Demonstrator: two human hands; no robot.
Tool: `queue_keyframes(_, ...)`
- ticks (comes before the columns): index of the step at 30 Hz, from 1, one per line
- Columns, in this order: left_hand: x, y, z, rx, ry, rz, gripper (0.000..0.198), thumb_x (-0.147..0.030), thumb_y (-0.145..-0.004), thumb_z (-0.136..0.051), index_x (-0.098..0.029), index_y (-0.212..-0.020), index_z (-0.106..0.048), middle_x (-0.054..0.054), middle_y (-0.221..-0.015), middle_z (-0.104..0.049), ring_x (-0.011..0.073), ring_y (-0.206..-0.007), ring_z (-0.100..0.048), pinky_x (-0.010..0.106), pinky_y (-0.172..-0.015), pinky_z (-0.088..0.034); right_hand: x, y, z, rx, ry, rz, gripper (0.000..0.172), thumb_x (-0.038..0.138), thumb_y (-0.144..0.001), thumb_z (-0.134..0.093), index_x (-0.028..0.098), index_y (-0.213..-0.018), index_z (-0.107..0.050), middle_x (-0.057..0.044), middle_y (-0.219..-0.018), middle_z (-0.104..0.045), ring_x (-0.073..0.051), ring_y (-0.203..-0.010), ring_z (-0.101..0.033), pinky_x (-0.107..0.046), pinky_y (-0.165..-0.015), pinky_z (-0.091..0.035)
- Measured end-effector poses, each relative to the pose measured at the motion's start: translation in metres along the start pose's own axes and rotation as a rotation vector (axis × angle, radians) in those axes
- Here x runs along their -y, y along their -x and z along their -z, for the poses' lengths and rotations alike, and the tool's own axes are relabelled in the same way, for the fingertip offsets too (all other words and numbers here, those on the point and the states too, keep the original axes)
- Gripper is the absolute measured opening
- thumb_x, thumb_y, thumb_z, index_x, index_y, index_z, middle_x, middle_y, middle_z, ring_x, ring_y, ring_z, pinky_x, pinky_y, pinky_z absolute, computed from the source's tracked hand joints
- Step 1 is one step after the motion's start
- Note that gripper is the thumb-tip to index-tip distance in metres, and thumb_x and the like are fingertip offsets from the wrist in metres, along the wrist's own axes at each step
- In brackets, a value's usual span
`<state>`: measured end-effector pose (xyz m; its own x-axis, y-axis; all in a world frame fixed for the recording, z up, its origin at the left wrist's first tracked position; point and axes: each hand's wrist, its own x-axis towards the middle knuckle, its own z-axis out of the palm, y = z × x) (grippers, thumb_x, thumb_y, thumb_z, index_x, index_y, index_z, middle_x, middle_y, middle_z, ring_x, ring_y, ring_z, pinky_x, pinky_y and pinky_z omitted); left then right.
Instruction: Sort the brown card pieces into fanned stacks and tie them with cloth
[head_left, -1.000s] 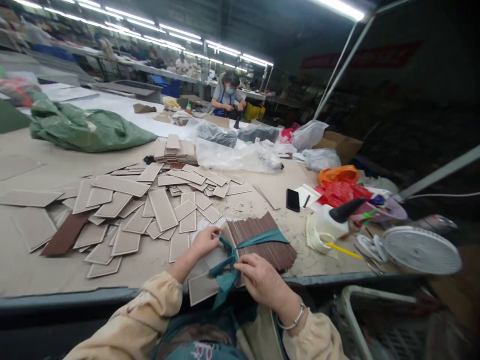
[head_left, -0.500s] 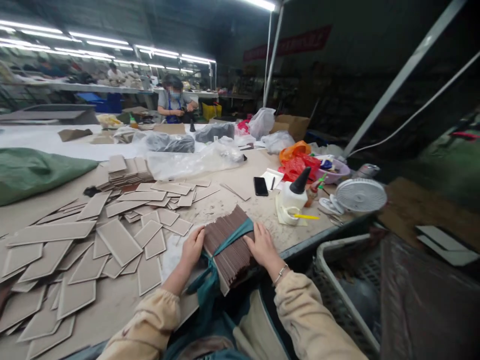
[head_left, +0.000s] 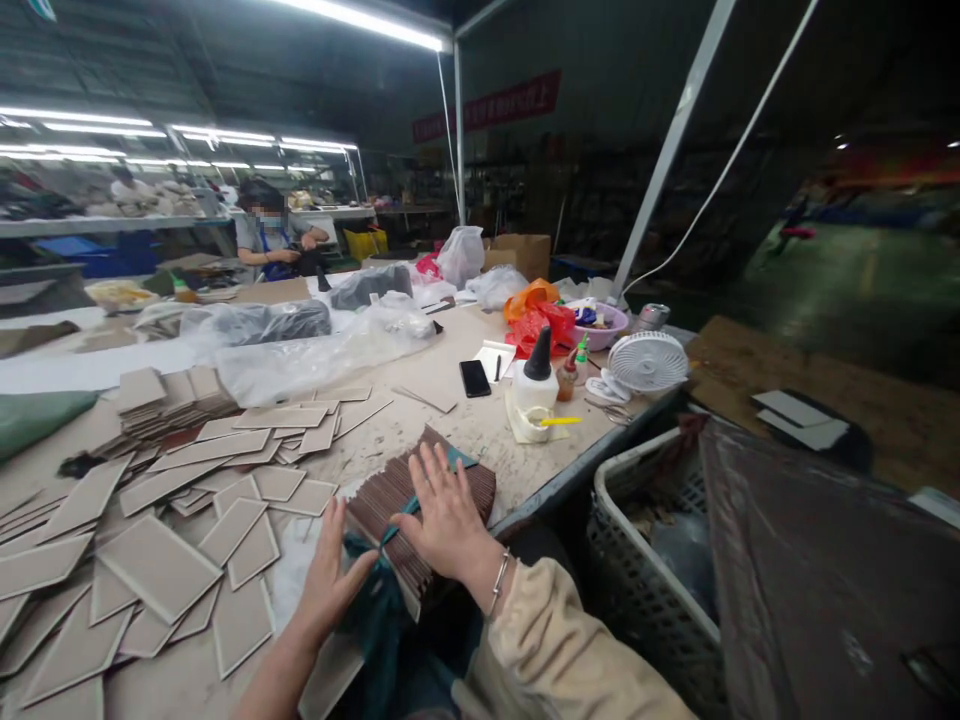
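A bundle of brown strips (head_left: 465,482), tied round with a teal ribbon (head_left: 375,590), lies at the near edge of the table. My right hand (head_left: 442,515) rests flat on top of the bundle with its fingers spread. My left hand (head_left: 330,585) presses its open palm against the bundle's left end, by the ribbon's knot. Neither hand grips anything. Loose beige cardboard rectangles (head_left: 161,565) lie scattered over the table to the left of my hands.
A stack of beige cards (head_left: 169,395) stands further back. A phone (head_left: 475,378), glue bottle (head_left: 536,380), small white fan (head_left: 647,360) and plastic bags (head_left: 315,345) sit beyond. A white crate (head_left: 645,560) stands right of the table. Another person (head_left: 270,240) works far off.
The view swung right. My hands stopped working the ribbon knot; the right one now lies flat on the bundle and the left one pushes at its end.
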<state>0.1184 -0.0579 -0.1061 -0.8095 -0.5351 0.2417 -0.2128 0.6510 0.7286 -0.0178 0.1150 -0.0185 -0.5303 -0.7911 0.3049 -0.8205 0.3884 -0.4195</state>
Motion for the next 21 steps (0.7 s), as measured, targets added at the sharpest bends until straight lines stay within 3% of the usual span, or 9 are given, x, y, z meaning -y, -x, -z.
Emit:
queue_keyframes(3, -0.014, 0.008, -0.003, 0.085, -0.081, -0.02, 0.079, -0.054, -0.083, -0.053, -0.017, -0.147, -0.025, 0.015, -0.158, -0.007, 0.0298, -0.144, -0.01, 0.049, -0.116, -0.019, -0.002, 0.004, -0.019, 0.172, -0.104, 0.051, 0.071, 0.058, -0.09, -0.04, 0.014, -0.145, -0.03, -0.013, -0.152, -0.028, -0.025, -0.143, -0.016, -0.051, -0.116, -0.012)
queue_keyframes(6, -0.018, 0.003, -0.004, 0.071, -0.116, 0.02, 0.072, -0.052, -0.087, -0.045, -0.012, -0.145, -0.03, 0.018, -0.155, -0.018, 0.0281, -0.143, -0.018, 0.046, -0.116, -0.023, -0.008, 0.004, -0.022, 0.234, -0.202, 0.055, 0.067, 0.056, -0.091, -0.039, 0.011, -0.141, -0.037, -0.015, -0.15, -0.032, -0.028, -0.141, -0.022, -0.055, -0.114, -0.017)
queue_keyframes(8, -0.018, 0.001, -0.003, 0.054, -0.13, 0.022, 0.069, -0.051, -0.088, -0.043, -0.012, -0.144, -0.031, 0.018, -0.153, -0.024, 0.0273, -0.142, -0.022, 0.045, -0.115, -0.025, -0.014, 0.006, -0.009, 0.153, -0.28, 0.09, 0.061, 0.05, -0.093, -0.041, 0.01, -0.138, -0.042, -0.017, -0.147, -0.037, -0.028, -0.139, -0.027, -0.053, -0.113, -0.025)
queue_keyframes(11, -0.017, 0.007, -0.001, -0.004, -0.177, 0.021, 0.069, -0.053, -0.087, -0.042, -0.012, -0.142, -0.034, 0.019, -0.151, -0.027, 0.0296, -0.141, -0.025, 0.049, -0.114, -0.026, -0.037, 0.021, 0.029, -0.165, -0.368, 0.12, 0.043, 0.036, -0.094, -0.045, 0.014, -0.13, -0.052, -0.014, -0.135, -0.053, -0.021, -0.13, -0.043, -0.041, -0.109, -0.036)
queue_keyframes(13, -0.015, 0.017, 0.001, -0.077, -0.21, 0.021, 0.072, -0.058, -0.083, -0.046, -0.011, -0.137, -0.04, 0.02, -0.146, -0.035, 0.0333, -0.138, -0.031, 0.052, -0.112, -0.03, -0.071, 0.039, 0.056, -0.442, -0.344, 0.034, 0.033, 0.03, -0.093, -0.046, 0.018, -0.122, -0.059, -0.01, -0.124, -0.062, -0.018, -0.12, -0.053, -0.036, -0.105, -0.042)
queue_keyframes(14, -0.013, 0.024, 0.002, -0.104, -0.207, 0.026, 0.073, -0.061, -0.078, -0.051, -0.011, -0.131, -0.045, 0.021, -0.141, -0.042, 0.0351, -0.133, -0.038, 0.053, -0.108, -0.034, -0.095, 0.049, 0.068, -0.583, -0.301, -0.061, 0.031, 0.029, -0.093, -0.046, 0.019, -0.118, -0.06, -0.01, -0.12, -0.064, -0.018, -0.115, -0.057, -0.036, -0.102, -0.044)
queue_keyframes(16, -0.01, 0.035, 0.004, -0.048, -0.14, 0.102, 0.072, -0.066, -0.071, -0.057, -0.012, -0.119, -0.053, 0.017, -0.12, -0.057, 0.0338, -0.111, -0.056, 0.048, -0.093, -0.049, -0.151, 0.072, 0.091, -0.817, -0.164, -0.335, 0.031, 0.032, -0.094, -0.044, 0.018, -0.115, -0.061, -0.011, -0.115, -0.065, -0.02, -0.109, -0.06, -0.038, -0.098, -0.046)
queue_keyframes(18, -0.011, 0.043, 0.005, 0.039, -0.087, 0.245, 0.068, -0.067, -0.066, -0.06, -0.015, -0.11, -0.056, 0.011, -0.098, -0.063, 0.029, -0.086, -0.063, 0.043, -0.076, -0.055, -0.209, 0.094, 0.109, -0.849, 0.025, -0.612, 0.038, 0.038, -0.094, -0.04, 0.013, -0.115, -0.06, -0.014, -0.113, -0.065, -0.021, -0.103, -0.062, -0.038, -0.093, -0.05)
queue_keyframes(21, -0.024, 0.049, 0.005, 0.127, -0.046, 0.347, 0.054, -0.063, -0.066, -0.063, -0.019, -0.096, -0.062, 0.007, -0.089, -0.064, 0.026, -0.079, -0.062, 0.04, -0.073, -0.053, -0.268, 0.103, 0.12, -0.737, 0.079, -0.718, 0.037, 0.038, -0.092, -0.047, 0.009, -0.109, -0.061, -0.015, -0.105, -0.066, -0.023, -0.095, -0.063, -0.042, -0.088, -0.051)
